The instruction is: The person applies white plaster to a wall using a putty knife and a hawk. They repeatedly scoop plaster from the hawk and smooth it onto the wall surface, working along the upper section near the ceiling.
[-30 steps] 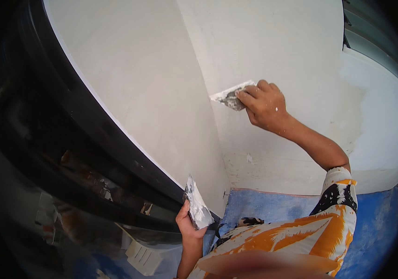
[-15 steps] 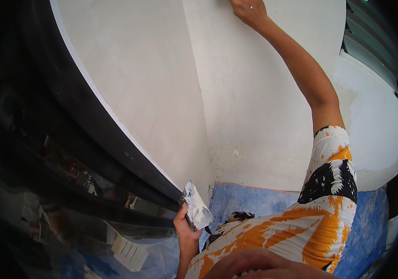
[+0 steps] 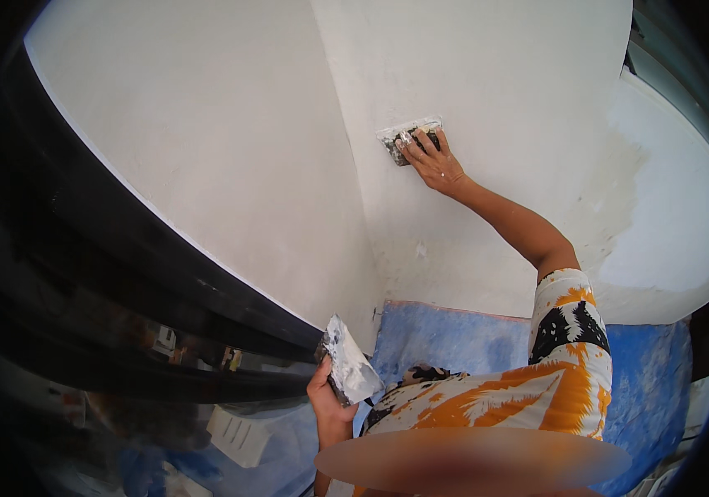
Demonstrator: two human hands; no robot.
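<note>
My right hand (image 3: 435,162) is stretched up to the pale wall (image 3: 487,108), its fingers closed over a dark putty knife (image 3: 412,142) with a wide blade. White paste coats the blade's edge, which lies against the wall just right of the corner. Specks of the paste dot my fingers. Low down near the dark panel's end, my left hand (image 3: 331,398) grips a second wide blade (image 3: 350,369) heaped with white putty. Its thumb shows at the blade's left edge, while the other fingers are hidden behind it.
A glossy black panel (image 3: 164,248) with a white edge borders the left wall (image 3: 222,141). Blue sheeting (image 3: 446,340) covers the floor below. Slatted window panes (image 3: 677,91) stand at the upper right, and a damp-looking patch (image 3: 611,190) marks the wall nearby.
My right hand has come down the wall, and its putty knife is now in view. My left hand holds its putty-laden blade in nearly the same place.
</note>
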